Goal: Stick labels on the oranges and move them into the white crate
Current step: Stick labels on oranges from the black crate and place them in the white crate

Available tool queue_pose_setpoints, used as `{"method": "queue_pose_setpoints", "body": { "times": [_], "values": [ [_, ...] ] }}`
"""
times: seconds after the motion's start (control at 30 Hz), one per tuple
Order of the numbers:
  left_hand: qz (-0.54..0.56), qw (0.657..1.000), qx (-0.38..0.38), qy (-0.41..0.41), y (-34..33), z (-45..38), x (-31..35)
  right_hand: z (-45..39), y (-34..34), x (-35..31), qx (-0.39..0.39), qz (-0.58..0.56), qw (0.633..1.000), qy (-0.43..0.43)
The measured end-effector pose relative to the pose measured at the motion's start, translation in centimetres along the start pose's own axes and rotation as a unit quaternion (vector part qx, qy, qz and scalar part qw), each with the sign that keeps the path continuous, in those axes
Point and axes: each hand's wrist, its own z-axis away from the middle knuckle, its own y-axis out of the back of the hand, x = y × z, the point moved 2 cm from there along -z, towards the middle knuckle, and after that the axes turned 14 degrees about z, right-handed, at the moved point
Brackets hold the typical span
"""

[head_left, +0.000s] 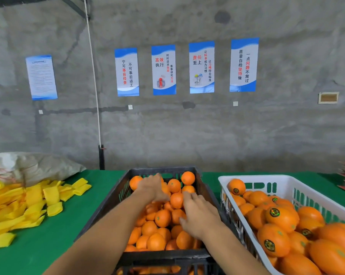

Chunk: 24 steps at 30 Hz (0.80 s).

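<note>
At the left of the frame we see a heap of yellow foam sleeves [28,203] on the green tabletop [58,245]. They look soft and netted, and behind them lies a grey woven sack [34,167]. We think the sleeves are kept there within easy reach for later packing.

In the lower middle stands the black crate [108,207], a hard plastic box with slotted walls. It is full of unlabelled oranges [161,218], round and smooth with a faint shine. Both our arms reach into it. Our left hand [152,188] lies over the fruit in the far part of the crate, with the fingers spread forward and touching the oranges; it is blurred, so we cannot tell if the grip closes on one. Our right hand [199,213] is lower and nearer to us, with the fingers bent down over the pile, and we also cannot tell if it grasps an orange. No label sheet is visible in either hand. We judge that the hands are choosing the next fruit.

At the lower right stands the white crate [316,187], also slotted plastic, just beside the black one so that the way is short. It holds the labelled oranges [280,217], each with a dark round sticker [274,212].
</note>
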Motion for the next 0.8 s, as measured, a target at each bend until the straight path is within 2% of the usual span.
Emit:
{"method": "queue_pose_setpoints", "body": {
  "times": [0.07, 0.13, 0.23, 0.3, 0.37, 0.43, 0.53, 0.63, 0.73, 0.8],
  "values": [
    [0.12, 0.993, 0.005, -0.023, 1.6, 3.2, 1.7, 0.4, 0.8, 0.1, 0.034, -0.006, 0.999, -0.015],
    [0.266, 0.962, 0.022, -0.054, 2.9, 6.7, 2.4, 1.1, 2.1, 0.2, 0.097, -0.016, 0.995, -0.033],
    [0.436, 0.892, 0.058, -0.11, 4.7, 12.2, 2.0, 3.6, 4.5, -0.2, 0.198, -0.07, 0.977, -0.03],
    [0.534, 0.828, 0.057, -0.16, 4.9, 15.9, 1.6, 6.3, 5.6, -1.0, 0.27, -0.112, 0.956, -0.007],
    [0.604, 0.769, 0.058, -0.204, 4.4, 19.8, 1.2, 9.6, 6.0, -2.0, 0.34, -0.165, 0.926, 0.023],
    [0.636, 0.736, 0.049, -0.227, 2.7, 23.8, 1.0, 13.1, 5.3, -3.0, 0.388, -0.198, 0.897, 0.066],
    [0.659, 0.721, 0.05, -0.21, -1.8, 28.7, 0.2, 17.5, 1.9, -3.8, 0.426, -0.189, 0.878, 0.107],
    [0.661, 0.733, 0.04, -0.154, -7.3, 31.9, -1.2, 20.7, -2.4, -4.3, 0.405, -0.173, 0.889, 0.126],
    [0.658, 0.749, 0.001, -0.081, -12.4, 34.3, -2.3, 23.2, -6.8, -4.5, 0.337, -0.151, 0.918, 0.146],
    [0.649, 0.759, -0.013, -0.042, -15.0, 35.4, -2.9, 24.5, -9.4, -4.7, 0.249, -0.167, 0.944, 0.138]
  ]
}}
